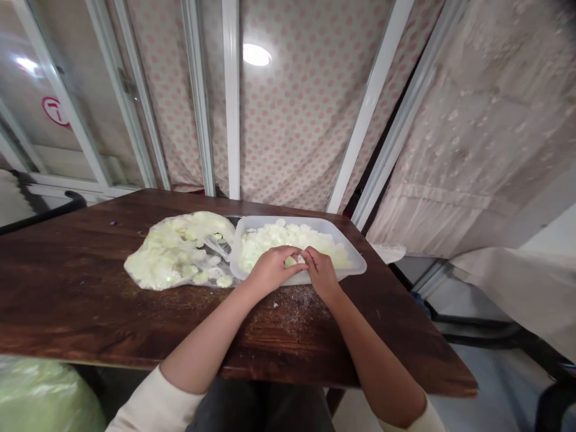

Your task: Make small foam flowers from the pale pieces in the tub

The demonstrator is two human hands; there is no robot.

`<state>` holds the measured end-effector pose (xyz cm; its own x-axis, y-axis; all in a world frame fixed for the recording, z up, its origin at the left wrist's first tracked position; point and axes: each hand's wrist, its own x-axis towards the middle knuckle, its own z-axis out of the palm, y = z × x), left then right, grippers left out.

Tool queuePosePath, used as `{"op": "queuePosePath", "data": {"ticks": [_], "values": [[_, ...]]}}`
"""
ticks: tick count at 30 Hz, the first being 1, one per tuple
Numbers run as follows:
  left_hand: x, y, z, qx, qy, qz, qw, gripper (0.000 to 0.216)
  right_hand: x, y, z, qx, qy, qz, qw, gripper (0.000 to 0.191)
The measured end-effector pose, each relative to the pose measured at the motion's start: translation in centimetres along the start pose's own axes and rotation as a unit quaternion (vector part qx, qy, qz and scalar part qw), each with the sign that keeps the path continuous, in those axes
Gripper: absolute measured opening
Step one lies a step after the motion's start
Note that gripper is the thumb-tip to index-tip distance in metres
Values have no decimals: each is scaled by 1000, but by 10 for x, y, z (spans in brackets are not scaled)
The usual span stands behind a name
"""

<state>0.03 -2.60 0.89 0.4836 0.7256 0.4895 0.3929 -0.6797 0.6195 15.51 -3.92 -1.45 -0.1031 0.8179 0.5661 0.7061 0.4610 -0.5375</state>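
Both my hands meet at the near rim of a clear plastic tray [356, 259] holding several pale, whitish-green pieces [270, 237]. My left hand [269, 270] and my right hand [320, 271] are closed in a pinch on one small pale green piece [290, 261] between them, just over the tray's front edge. To the left of the tray lies a clear plastic bag [177, 252] with more of the same pale pieces spread flat on the table.
The dark wooden table [90, 300] carries white crumbs in front of the tray. A green-filled bag [40, 393] sits below the table's near left edge. Curtains and window frames stand behind; the table's right corner ends near a draped cloth.
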Motion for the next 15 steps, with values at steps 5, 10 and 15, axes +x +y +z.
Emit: {"op": "queuePosePath", "data": {"ticks": [5,10,15], "values": [[3,-3,1,-76,32,-59,995,19,-2,-2,-4,74,-54,-26,995,31],[6,-10,-3,-137,96,-142,976,23,0,-2,-6,94,-66,-24,993,21],[6,-18,0,-56,120,-145,981,19,3,4,-1,137,-11,16,990,28]]}}
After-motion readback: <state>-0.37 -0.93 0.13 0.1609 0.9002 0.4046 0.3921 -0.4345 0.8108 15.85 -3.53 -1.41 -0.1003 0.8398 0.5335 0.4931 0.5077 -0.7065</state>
